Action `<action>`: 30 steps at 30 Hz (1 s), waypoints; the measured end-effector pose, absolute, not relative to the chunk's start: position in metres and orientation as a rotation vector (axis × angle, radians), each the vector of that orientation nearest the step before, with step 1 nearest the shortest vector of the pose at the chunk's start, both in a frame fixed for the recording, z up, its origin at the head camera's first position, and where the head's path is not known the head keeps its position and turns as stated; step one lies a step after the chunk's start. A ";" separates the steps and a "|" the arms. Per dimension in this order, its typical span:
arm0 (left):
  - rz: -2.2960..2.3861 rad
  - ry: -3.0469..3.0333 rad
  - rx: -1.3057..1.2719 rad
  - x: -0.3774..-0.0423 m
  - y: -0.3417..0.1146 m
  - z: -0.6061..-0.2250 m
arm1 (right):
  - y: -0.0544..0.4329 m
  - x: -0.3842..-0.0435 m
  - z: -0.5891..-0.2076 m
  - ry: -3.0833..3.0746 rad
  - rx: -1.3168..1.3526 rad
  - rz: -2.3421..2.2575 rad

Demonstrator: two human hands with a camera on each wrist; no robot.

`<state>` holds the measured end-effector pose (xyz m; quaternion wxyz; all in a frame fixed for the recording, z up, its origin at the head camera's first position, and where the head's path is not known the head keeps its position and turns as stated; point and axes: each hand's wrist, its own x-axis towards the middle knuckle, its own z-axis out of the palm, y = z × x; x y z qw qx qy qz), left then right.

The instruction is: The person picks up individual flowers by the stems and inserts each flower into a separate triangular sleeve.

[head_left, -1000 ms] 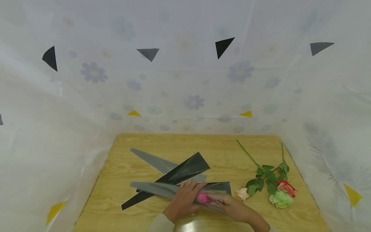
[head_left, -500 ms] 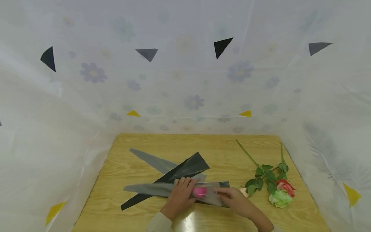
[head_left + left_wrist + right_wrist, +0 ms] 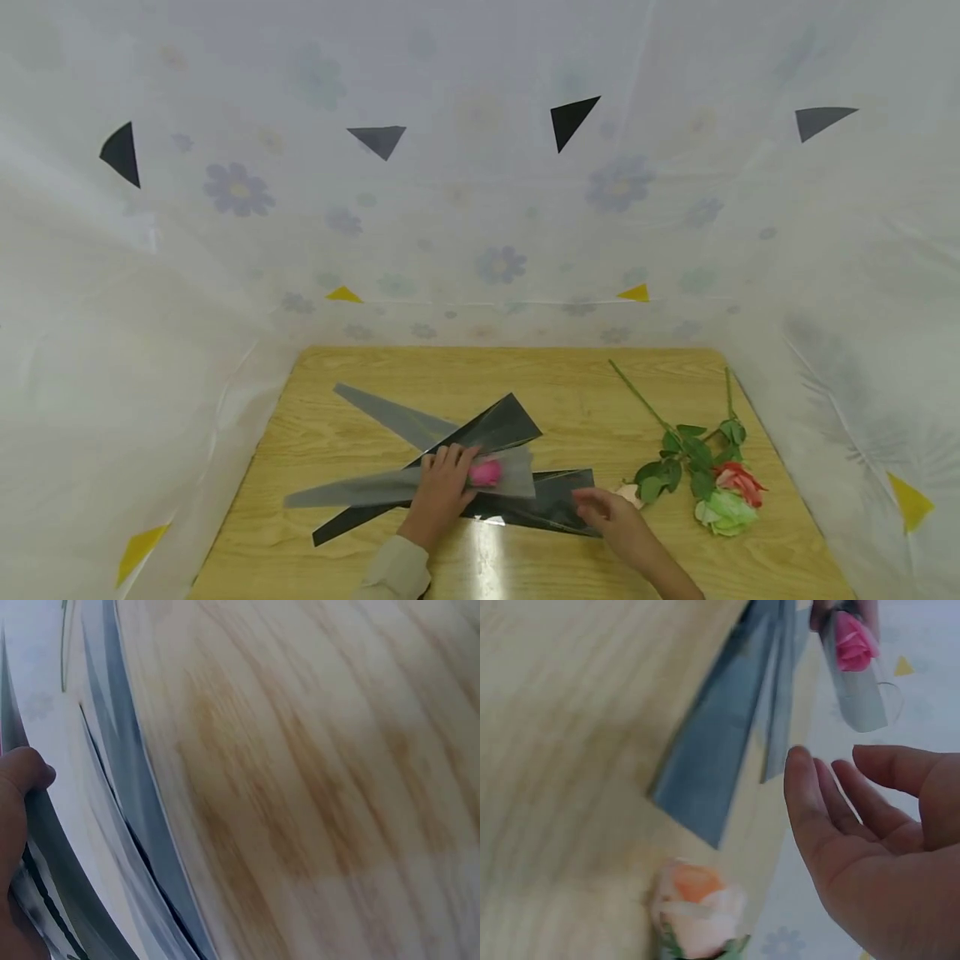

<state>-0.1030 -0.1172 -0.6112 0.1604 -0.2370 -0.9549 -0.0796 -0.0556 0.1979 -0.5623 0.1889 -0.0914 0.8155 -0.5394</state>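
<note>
My left hand [image 3: 438,496] grips a translucent grey flower sleeve [image 3: 352,489] with a pink rose [image 3: 485,473] inside, its bloom showing near the wide end. In the right wrist view the same pink rose [image 3: 856,643] appears above the table in the sleeve. My right hand [image 3: 617,518] is apart from it, near the wide end of a black sleeve [image 3: 555,500] on the table. Seen from the right wrist, that hand [image 3: 877,840] has loosely bent fingers and nothing between them. The left wrist view catches only the left thumb [image 3: 28,769] and part of the hand.
Another black sleeve [image 3: 502,425] crosses a grey sleeve [image 3: 382,408] on the wooden table [image 3: 562,383]. At the right lie a peach rose [image 3: 628,495], a red rose [image 3: 739,485] and a green rose [image 3: 726,514] with leafy stems. White flower-printed sheeting [image 3: 502,208] surrounds the table.
My left hand has moved left and away from me with the sleeved pink rose. My right hand has let go of the sleeve's wide end and drawn back to the right.
</note>
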 end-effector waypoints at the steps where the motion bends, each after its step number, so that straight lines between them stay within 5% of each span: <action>1: -0.228 -2.736 -0.667 -0.104 -0.119 -0.613 | 0.199 -0.055 -0.568 2.329 -0.238 -1.485; 30: -0.372 -2.810 -0.239 -0.134 -0.161 -0.651 | 0.198 -0.051 -0.623 2.641 0.031 -1.363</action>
